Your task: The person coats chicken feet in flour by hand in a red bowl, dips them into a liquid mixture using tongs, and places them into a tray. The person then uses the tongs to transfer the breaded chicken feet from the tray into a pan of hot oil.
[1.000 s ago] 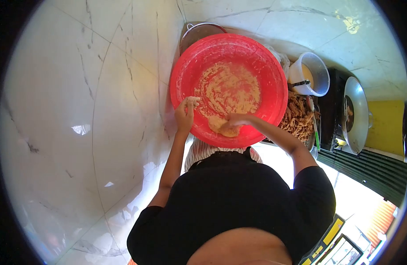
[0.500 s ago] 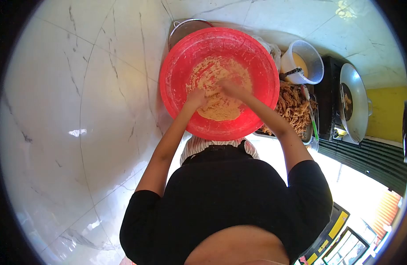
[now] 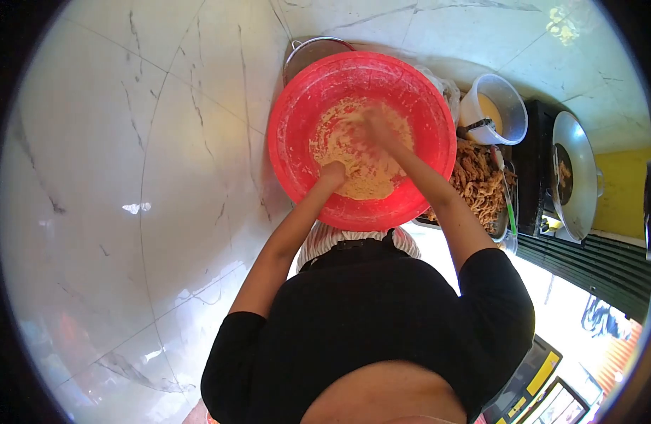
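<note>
A wide red basin [image 3: 291, 134] in front of me has pale, crumbly flour mixture [image 3: 368, 185] spread over its bottom and dusted up its sides. My left hand [image 3: 334, 172] is down in the mixture at the near left, its fingers hidden from view. Farther in, my right hand [image 3: 375, 124] hovers over or touches the far part of the mixture; motion smears its fingers. Whether either hand grips any of the mixture is not visible.
Right of the basin, a tray of brown fried strips [image 3: 474, 180] holds green-handled tongs [image 3: 509, 205]. Behind it stands a clear bucket [image 3: 509, 106] with pale liquid. A large metal pan [image 3: 587, 177] sits farther right. Marbled tile wall [image 3: 127, 212] rises on the left.
My right hand has moved up and slightly right, farther from my left hand. My left hand sits a little lower in the basin. The whole view has shifted slightly.
</note>
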Action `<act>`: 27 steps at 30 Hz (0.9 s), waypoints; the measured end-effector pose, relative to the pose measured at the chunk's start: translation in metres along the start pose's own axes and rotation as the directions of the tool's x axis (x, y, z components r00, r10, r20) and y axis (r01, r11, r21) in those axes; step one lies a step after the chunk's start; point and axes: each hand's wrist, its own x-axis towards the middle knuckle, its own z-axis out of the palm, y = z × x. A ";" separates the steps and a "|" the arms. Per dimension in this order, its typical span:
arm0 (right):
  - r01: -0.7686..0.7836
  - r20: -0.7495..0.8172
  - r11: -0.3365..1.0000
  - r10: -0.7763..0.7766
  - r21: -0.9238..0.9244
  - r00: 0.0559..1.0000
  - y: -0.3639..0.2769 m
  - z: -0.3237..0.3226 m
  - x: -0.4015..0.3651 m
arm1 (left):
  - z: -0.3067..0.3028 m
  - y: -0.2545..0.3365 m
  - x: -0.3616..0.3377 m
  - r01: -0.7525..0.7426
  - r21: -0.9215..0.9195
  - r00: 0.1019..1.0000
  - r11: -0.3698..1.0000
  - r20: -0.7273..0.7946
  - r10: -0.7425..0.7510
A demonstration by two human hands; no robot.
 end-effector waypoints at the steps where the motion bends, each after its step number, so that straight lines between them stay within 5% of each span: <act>1: -0.263 -0.111 0.847 0.350 0.463 0.930 0.006 -0.002 0.009 | -0.004 -0.007 -0.003 -0.126 -0.024 0.983 0.992 0.129 0.128; 2: -0.262 -0.105 0.846 0.346 0.465 0.932 0.024 -0.003 0.020 | -0.008 -0.017 -0.007 -0.119 -0.023 0.985 0.993 0.127 0.121; 3: -0.090 -0.232 0.994 0.103 0.067 0.967 0.069 -0.002 0.034 | -0.014 -0.029 -0.016 -0.071 -0.388 0.950 0.919 0.255 0.181; 4: 0.078 -0.247 0.932 -0.174 -0.354 0.953 0.093 0.002 0.043 | -0.021 -0.039 -0.026 0.036 -0.690 0.896 0.723 0.343 0.282; 5: 0.083 -0.244 0.933 -0.176 -0.350 0.954 0.081 0.009 0.042 | -0.030 -0.046 -0.040 0.040 -0.689 0.898 0.723 0.342 0.276; 7: -0.221 -0.089 0.948 0.247 0.230 0.965 0.041 0.031 0.026 | -0.052 -0.055 -0.069 -0.009 -0.847 0.945 0.531 0.166 0.281; 8: -0.224 -0.083 0.947 0.249 0.231 0.965 0.036 0.043 0.021 | -0.057 -0.063 -0.075 -0.004 -0.849 0.946 0.528 0.168 0.277; 10: -0.229 0.214 0.948 0.182 0.221 0.960 0.027 0.057 0.009 | -0.063 -0.074 -0.081 -0.036 -0.935 0.969 0.354 0.054 0.240; 11: -0.233 0.213 0.947 0.186 0.220 0.959 0.023 0.058 -0.002 | -0.065 -0.077 -0.082 -0.033 -0.935 0.969 0.353 0.057 0.242; 12: -0.008 0.272 0.995 0.034 -0.096 0.962 0.006 0.055 -0.018 | -0.068 -0.079 -0.083 -0.051 -0.949 0.979 0.311 0.013 0.202; 13: 0.240 0.375 0.892 -0.088 -0.382 0.923 -0.004 0.054 -0.031 | -0.070 -0.080 -0.083 -0.071 -0.961 0.987 0.269 -0.029 0.159; 14: 0.237 0.374 0.891 -0.083 -0.386 0.924 0.000 0.051 -0.044 | -0.070 -0.080 -0.082 -0.071 -0.961 0.986 0.266 -0.028 0.163; 16: 0.586 0.682 0.762 -0.274 -0.276 0.678 0.008 0.038 -0.069 | -0.071 -0.079 -0.077 -0.095 -0.949 0.990 0.302 -0.060 0.125; 19: 0.627 0.801 0.722 -0.175 -0.291 0.573 0.000 0.015 -0.097 | -0.053 -0.080 -0.053 -0.082 -0.875 0.996 0.477 -0.093 -0.001; 20: 0.622 0.798 0.724 -0.169 -0.298 0.578 0.002 0.009 -0.098 | -0.051 -0.080 -0.044 -0.084 -0.875 0.996 0.476 -0.091 0.007; 22: 0.645 0.727 0.737 -0.328 -0.202 0.603 0.010 -0.003 -0.096 | -0.052 -0.071 -0.033 0.065 -0.556 0.998 0.829 0.055 -0.041; 23: 0.636 0.724 0.743 -0.320 -0.209 0.612 0.014 -0.010 -0.095 | -0.049 -0.064 -0.031 0.060 -0.555 0.998 0.829 0.062 -0.031; 25: 0.322 0.380 0.441 0.046 -0.838 0.924 -0.003 -0.029 -0.096 | -0.047 -0.047 -0.029 0.099 -0.272 0.979 0.957 -0.144 -0.143; 27: 0.219 0.300 0.354 0.193 -0.909 0.934 -0.019 -0.024 -0.106 | -0.044 -0.045 -0.023 0.099 -0.283 0.982 0.954 -0.126 -0.139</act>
